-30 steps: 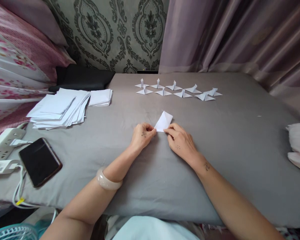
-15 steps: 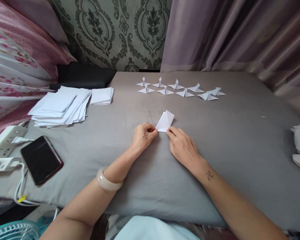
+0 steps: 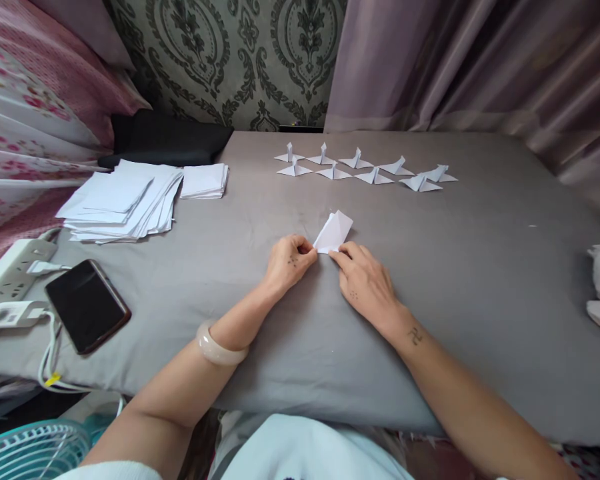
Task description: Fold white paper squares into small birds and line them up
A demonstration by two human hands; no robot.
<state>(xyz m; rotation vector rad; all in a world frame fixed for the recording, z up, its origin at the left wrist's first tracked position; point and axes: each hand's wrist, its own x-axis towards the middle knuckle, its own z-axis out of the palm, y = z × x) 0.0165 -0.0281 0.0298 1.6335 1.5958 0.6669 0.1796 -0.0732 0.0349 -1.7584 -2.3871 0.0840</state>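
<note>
A small folded sheet of white paper (image 3: 335, 231) lies on the grey cloth in front of me, its near edge between my hands. My left hand (image 3: 291, 265) pinches the paper's near left corner between thumb and fingertips. On the near right corner, the fingers of my right hand (image 3: 364, 277) press down, bent and close together. Beyond the paper stand several folded paper birds (image 3: 334, 171) in two rows, wings spread and necks raised.
At the left lie a large stack of white paper (image 3: 125, 207) and a smaller stack (image 3: 205, 181). Nearer are a phone (image 3: 87, 305), a white power strip (image 3: 15, 283) with cables, and a turquoise fan (image 3: 35, 453) below the edge. A black item (image 3: 165, 140) lies behind the stacks.
The right fingers have slid slightly left along the paper's near edge. My left hand keeps its pinch. The whole view has shifted a little as the head tilted.
</note>
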